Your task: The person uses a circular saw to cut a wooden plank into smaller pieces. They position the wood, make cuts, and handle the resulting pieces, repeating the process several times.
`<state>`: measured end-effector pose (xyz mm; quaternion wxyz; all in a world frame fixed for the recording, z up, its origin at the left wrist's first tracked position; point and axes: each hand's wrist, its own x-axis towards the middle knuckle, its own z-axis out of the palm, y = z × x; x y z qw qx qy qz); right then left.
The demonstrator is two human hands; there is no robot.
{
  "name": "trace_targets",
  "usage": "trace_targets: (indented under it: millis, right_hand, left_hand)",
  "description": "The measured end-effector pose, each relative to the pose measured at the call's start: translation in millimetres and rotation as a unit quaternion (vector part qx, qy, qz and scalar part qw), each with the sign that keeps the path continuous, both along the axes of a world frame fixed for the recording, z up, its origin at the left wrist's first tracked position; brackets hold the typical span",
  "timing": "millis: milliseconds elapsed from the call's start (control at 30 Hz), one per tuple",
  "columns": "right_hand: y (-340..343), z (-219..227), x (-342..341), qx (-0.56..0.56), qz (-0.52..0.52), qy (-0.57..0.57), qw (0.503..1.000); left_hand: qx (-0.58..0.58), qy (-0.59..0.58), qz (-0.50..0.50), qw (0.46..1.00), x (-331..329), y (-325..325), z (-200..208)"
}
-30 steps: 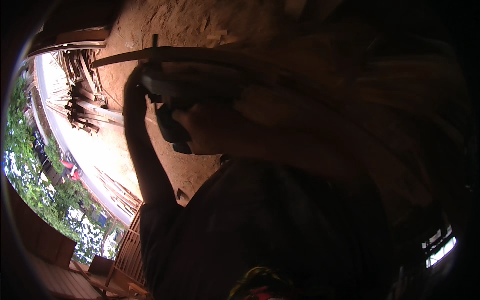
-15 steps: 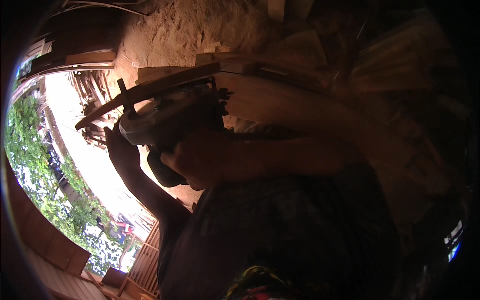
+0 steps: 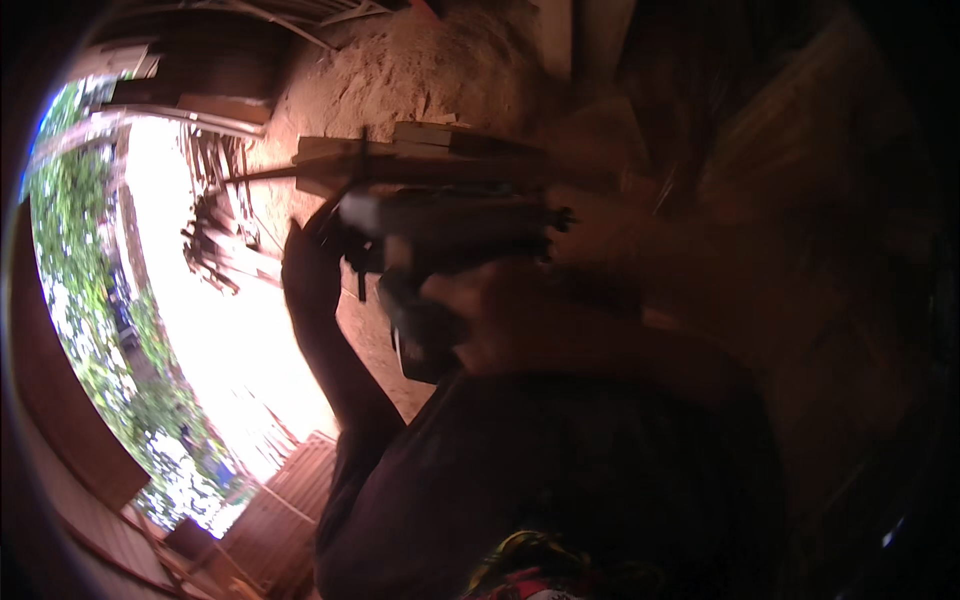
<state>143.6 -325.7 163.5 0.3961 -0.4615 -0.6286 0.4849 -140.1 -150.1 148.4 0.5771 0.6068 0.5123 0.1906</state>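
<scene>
A dark, bulky handheld power tool (image 3: 450, 218) is held sideways in front of my torso; shade and motion blur hide its exact kind. My right hand (image 3: 480, 305) is wrapped round its handle, with a block-shaped dark part (image 3: 425, 345) hanging below. At the tool's left end, my left hand (image 3: 315, 250) curls its fingers against the front, thumb side toward the light; its fingertips are lost in shadow. A thin dark rod (image 3: 363, 150) sticks up from that end. Just beyond the tool lies a long narrow wood strip (image 3: 265, 174), partly hidden.
Pale boards (image 3: 425, 135) lie on sandy, sawdust-like ground (image 3: 385, 70) ahead. More boards (image 3: 780, 130) are stacked in the dark at right. Wood scraps (image 3: 215, 235) lie in the bright light at left, and slatted wood (image 3: 285, 490) stands at lower left.
Both hands and the tool have shifted right in the picture, and the tool has turned more level. The wood strip now appears flatter and less slanted. The background has swung slightly too.
</scene>
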Motion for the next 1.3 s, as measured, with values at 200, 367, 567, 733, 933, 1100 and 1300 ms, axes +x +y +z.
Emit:
trace_targets:
  millis: [200, 367, 567, 733, 933, 1100, 1300]
  right_hand:
    - [-25, 12, 62, -0.07, -0.133, -0.053, 0.987]
    - [-24, 0, 72, -0.181, -0.321, 0.028, 0.929]
    - [8, -5, 75, -0.313, -0.465, -0.074, 0.825]
    - [24, -16, 67, -0.351, -0.535, -0.079, 0.765]
    - [42, 1, 59, -0.422, -0.573, -0.045, 0.701]
    - [60, 1, 50, -0.401, -0.548, -0.055, 0.732]
    - [61, 7, 42, -0.375, -0.536, -0.083, 0.752]
  left_hand:
    - [-0.049, -0.11, 0.148, 0.982, 43, 7, -78]
    - [-0.162, -0.049, 0.197, 0.966, 24, 14, -159]
    - [-0.166, -0.03, 0.156, 0.973, 41, 16, -228]
    - [-0.175, -0.009, 0.141, 0.974, 42, 17, -262]
    - [-0.354, -0.047, 0.185, 0.916, 45, 32, -240]
    - [-0.374, -0.035, 0.17, 0.911, 43, 41, -229]
    - [-0.388, -0.058, 0.166, 0.905, 43, 41, -227]
